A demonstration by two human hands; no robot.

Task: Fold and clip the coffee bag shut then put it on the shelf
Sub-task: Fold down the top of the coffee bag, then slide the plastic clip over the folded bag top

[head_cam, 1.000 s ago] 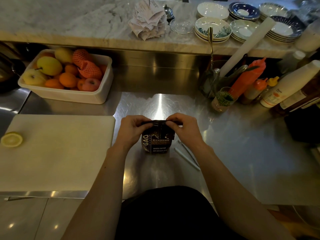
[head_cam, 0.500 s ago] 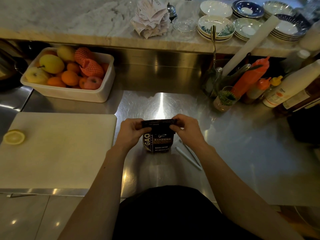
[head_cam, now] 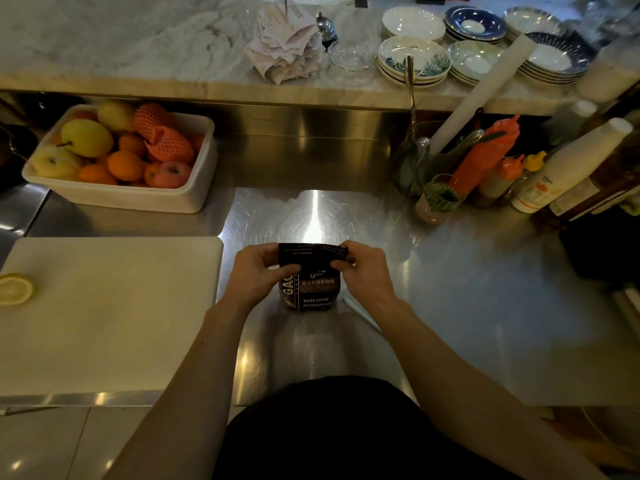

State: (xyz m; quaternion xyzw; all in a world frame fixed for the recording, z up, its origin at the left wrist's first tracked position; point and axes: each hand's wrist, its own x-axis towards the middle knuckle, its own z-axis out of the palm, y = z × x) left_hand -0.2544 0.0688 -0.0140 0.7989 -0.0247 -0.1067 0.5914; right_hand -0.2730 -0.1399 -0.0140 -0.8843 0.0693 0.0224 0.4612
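A small dark coffee bag (head_cam: 313,289) with white lettering stands upright on the steel counter (head_cam: 450,306), right in front of me. My left hand (head_cam: 258,275) pinches the left end of its folded top strip. At the strip's right end my right hand (head_cam: 363,271) pinches it too. The top flap is bent over toward me. A thin white bar, likely the bag clip (head_cam: 362,315), lies on the counter just right of the bag, partly under my right forearm.
A white cutting board (head_cam: 110,313) with a lemon half (head_cam: 14,289) lies to the left. A white tub of fruit (head_cam: 117,161) sits behind it. Sauce bottles (head_cam: 485,161) and utensils crowd the right back. The marble ledge (head_cam: 138,46) above holds stacked plates (head_cam: 414,60) and crumpled paper.
Both hands have kept hold of the bag's top and rolled the flap over, so the folded strip now sits flatter and wider across the top. The bag stays in place.
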